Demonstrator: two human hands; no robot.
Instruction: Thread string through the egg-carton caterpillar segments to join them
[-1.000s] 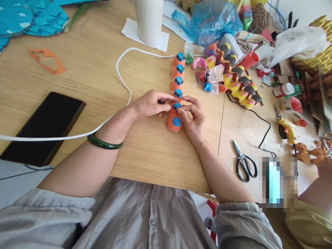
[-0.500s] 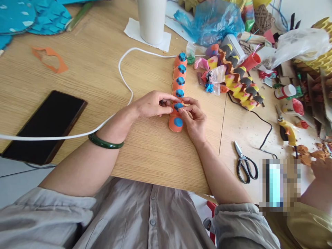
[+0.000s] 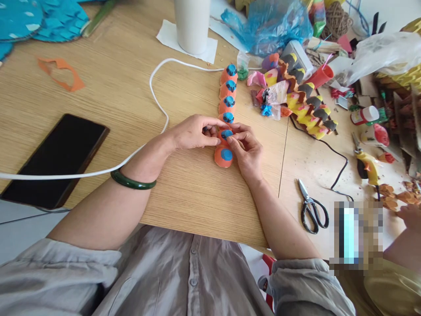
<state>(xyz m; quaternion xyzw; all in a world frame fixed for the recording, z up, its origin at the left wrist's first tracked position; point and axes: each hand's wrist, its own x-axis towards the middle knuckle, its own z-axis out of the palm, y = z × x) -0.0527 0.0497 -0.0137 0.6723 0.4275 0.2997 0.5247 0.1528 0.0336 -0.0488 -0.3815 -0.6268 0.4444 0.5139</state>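
A strip of orange egg-carton cups lies on the table, bumps up, running away from me. Each bump carries a blue disc; the far ones have small black pieces on them. The nearest bump's blue disc is plain. My left hand grips the strip from the left at the second-nearest bump, thumb and fingers bent around it. From the right, my right hand holds the same bump, its thumb and fingertips pressed at the blue disc there. Black marks show on that disc, partly covered by fingers.
A black phone and white cable lie left; an orange scrap is beyond. A white cylinder stands at the back. Right are scissors, a painted egg carton, a glue gun and another person's hand.
Both hands stay at the same bump with almost the same grip. The view has shifted very slightly; the strip has hardly moved.
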